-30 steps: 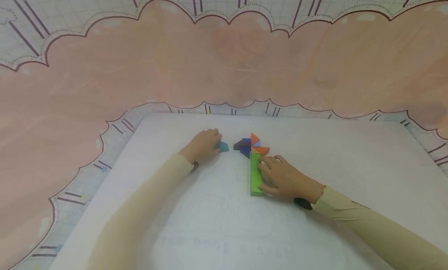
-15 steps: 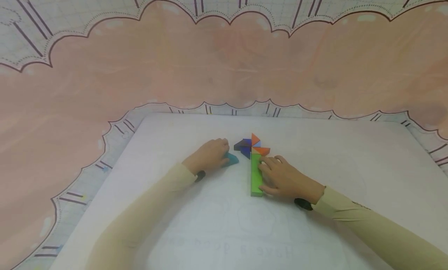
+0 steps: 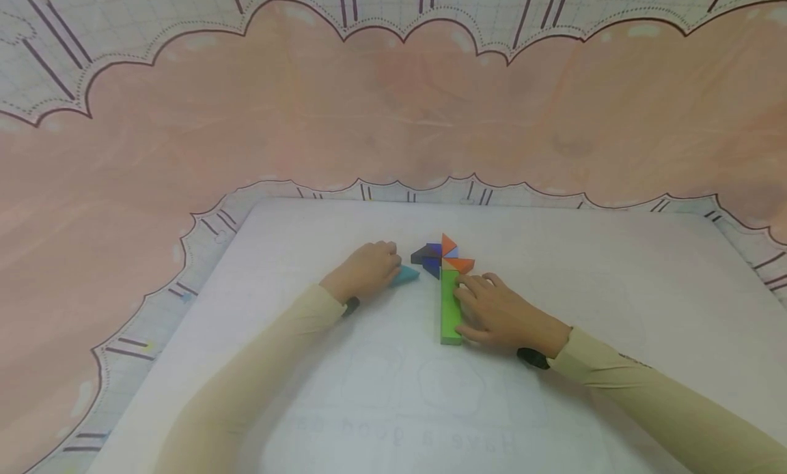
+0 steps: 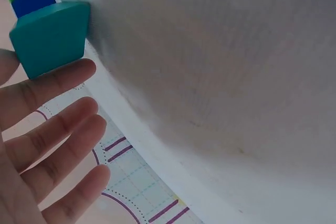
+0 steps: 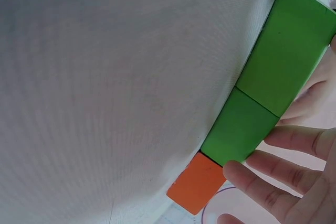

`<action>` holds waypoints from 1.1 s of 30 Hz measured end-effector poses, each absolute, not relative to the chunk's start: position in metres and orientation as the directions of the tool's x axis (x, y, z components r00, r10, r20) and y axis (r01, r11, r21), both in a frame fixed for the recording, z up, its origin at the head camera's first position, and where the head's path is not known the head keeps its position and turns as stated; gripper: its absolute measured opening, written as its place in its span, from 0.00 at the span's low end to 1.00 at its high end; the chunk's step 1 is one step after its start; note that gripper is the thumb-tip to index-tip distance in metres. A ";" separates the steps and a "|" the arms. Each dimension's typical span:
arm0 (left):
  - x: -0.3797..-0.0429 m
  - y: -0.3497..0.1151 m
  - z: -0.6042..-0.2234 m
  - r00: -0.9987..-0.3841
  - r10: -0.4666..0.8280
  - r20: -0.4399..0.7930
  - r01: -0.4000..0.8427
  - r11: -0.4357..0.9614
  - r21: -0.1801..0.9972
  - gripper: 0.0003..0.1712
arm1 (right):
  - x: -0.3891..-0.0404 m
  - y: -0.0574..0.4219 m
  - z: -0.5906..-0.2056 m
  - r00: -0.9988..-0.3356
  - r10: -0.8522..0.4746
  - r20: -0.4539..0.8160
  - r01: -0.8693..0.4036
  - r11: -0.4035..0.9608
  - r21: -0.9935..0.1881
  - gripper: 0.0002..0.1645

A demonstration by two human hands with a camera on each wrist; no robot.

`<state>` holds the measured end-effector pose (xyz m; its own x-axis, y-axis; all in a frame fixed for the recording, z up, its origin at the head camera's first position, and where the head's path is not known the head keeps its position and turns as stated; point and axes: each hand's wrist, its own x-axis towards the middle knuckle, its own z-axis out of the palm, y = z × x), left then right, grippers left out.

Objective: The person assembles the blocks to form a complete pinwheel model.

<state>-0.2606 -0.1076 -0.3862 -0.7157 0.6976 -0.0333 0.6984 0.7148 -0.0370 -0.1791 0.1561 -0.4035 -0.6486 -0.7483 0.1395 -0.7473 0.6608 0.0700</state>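
Note:
In the head view my left hand (image 3: 367, 272) pinches a teal block (image 3: 404, 276), left of and apart from the pinwheel of small blocks. The left wrist view shows this teal block (image 4: 52, 38) between thumb and index finger, the other fingers spread. My right hand (image 3: 499, 310) rests on the table, its fingertips and thumb along the right side of the green blocks (image 3: 451, 307). Two green blocks (image 5: 270, 51) lie end to end in the right wrist view, with an orange block (image 5: 197, 183) at their end. The pinwheel has orange (image 3: 461, 263), dark blue (image 3: 432, 264), light blue and dark pieces.
The blocks lie on a white table (image 3: 615, 276) with faint lettering toward its near edge. A pinkish patterned cloth (image 3: 393, 105) with scalloped outlines surrounds the table's back and left sides.
My left hand has carried the teal block right and a little closer to me, and the block has turned so its pointed end faces right. The right hand and the other blocks stay put.

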 end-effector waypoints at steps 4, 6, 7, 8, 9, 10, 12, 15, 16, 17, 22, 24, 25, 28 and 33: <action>-0.263 -0.109 -0.389 -0.716 0.697 -0.025 0.698 0.715 -0.044 0.14 | -0.179 0.156 -0.403 -0.652 -0.745 0.137 -0.746 0.664 0.062 0.34; -0.264 -0.110 -0.390 -0.724 0.689 -0.039 0.690 0.722 -0.053 0.14 | -0.179 0.156 -0.403 -0.652 -0.746 0.139 -0.746 0.663 0.058 0.34; -0.264 -0.110 -0.391 -0.728 0.685 -0.045 0.686 0.725 -0.056 0.14 | -0.179 0.156 -0.403 -0.651 -0.746 0.140 -0.747 0.662 0.056 0.34; -0.264 -0.110 -0.391 -0.730 0.681 -0.052 0.683 0.727 -0.063 0.16 | -0.179 0.156 -0.403 -0.650 -0.747 0.141 -0.748 0.661 0.055 0.34; -0.264 -0.110 -0.392 -0.732 0.678 -0.060 0.681 0.729 -0.071 0.18 | -0.179 0.156 -0.403 -0.648 -0.748 0.143 -0.750 0.660 0.057 0.34; -0.265 -0.110 -0.392 -0.733 0.677 -0.064 0.680 0.729 -0.078 0.20 | -0.180 0.157 -0.403 -0.646 -0.749 0.145 -0.751 0.658 0.057 0.34; -0.264 -0.110 -0.392 -0.734 0.677 -0.065 0.680 0.729 -0.083 0.22 | -0.180 0.157 -0.402 -0.644 -0.750 0.147 -0.752 0.657 0.060 0.34; -0.264 -0.109 -0.391 -0.726 0.684 -0.067 0.687 0.723 -0.075 0.20 | -0.181 0.156 -0.402 -0.645 -0.750 0.147 -0.751 0.657 0.062 0.34; -0.263 -0.108 -0.391 -0.723 0.687 -0.070 0.691 0.719 -0.072 0.20 | -0.181 0.156 -0.402 -0.646 -0.750 0.144 -0.750 0.658 0.062 0.34; -0.263 -0.107 -0.390 -0.721 0.690 -0.073 0.693 0.717 -0.071 0.19 | -0.181 0.156 -0.403 -0.647 -0.749 0.141 -0.749 0.659 0.061 0.34; -0.261 -0.102 -0.389 -0.704 0.704 -0.092 0.710 0.699 -0.087 0.19 | -0.182 0.156 -0.404 -0.650 -0.748 0.131 -0.748 0.661 0.057 0.34; -0.260 -0.100 -0.388 -0.699 0.709 -0.096 0.715 0.690 -0.111 0.19 | -0.182 0.156 -0.404 -0.650 -0.749 0.132 -0.749 0.660 0.056 0.34; -0.259 -0.100 -0.388 -0.698 0.710 -0.100 0.716 0.687 -0.123 0.19 | -0.182 0.157 -0.404 -0.649 -0.749 0.134 -0.749 0.660 0.056 0.34; -0.257 -0.098 -0.387 -0.697 0.709 -0.109 0.716 0.682 -0.149 0.19 | -0.182 0.157 -0.404 -0.647 -0.750 0.136 -0.751 0.658 0.056 0.34; -0.255 -0.097 -0.384 -0.708 0.698 -0.109 0.706 0.695 -0.137 0.19 | -0.182 0.158 -0.404 -0.650 -0.749 0.129 -0.749 0.660 0.056 0.34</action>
